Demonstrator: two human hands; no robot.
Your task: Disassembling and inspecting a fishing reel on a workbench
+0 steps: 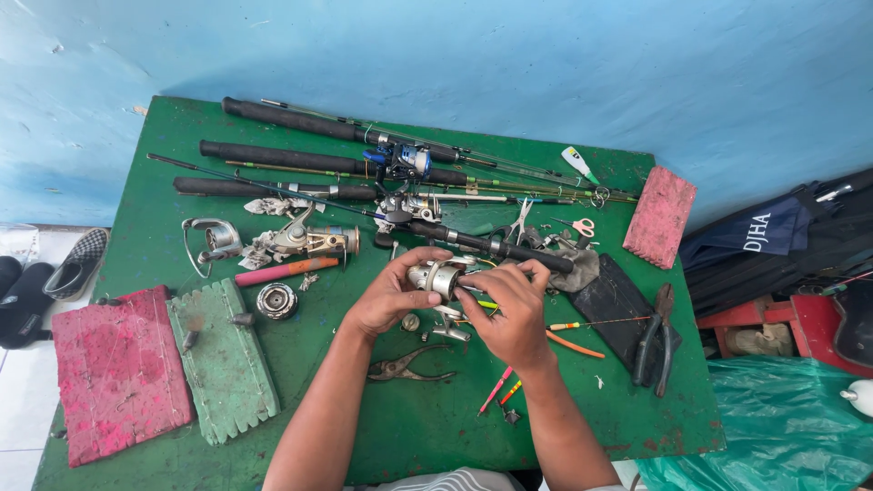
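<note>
Both hands closed on the spinning reel, left hand at 9 o'clock, right hand at 4 o'clock, reel axis running 9-to-3.

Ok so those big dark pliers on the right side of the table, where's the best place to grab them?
Take the pliers by the two long dark handles, coming from the near table edge. The handles point toward you and lie slightly spread, with bare green table around them, while the jaw end points away, close to the black pouch.
</note>
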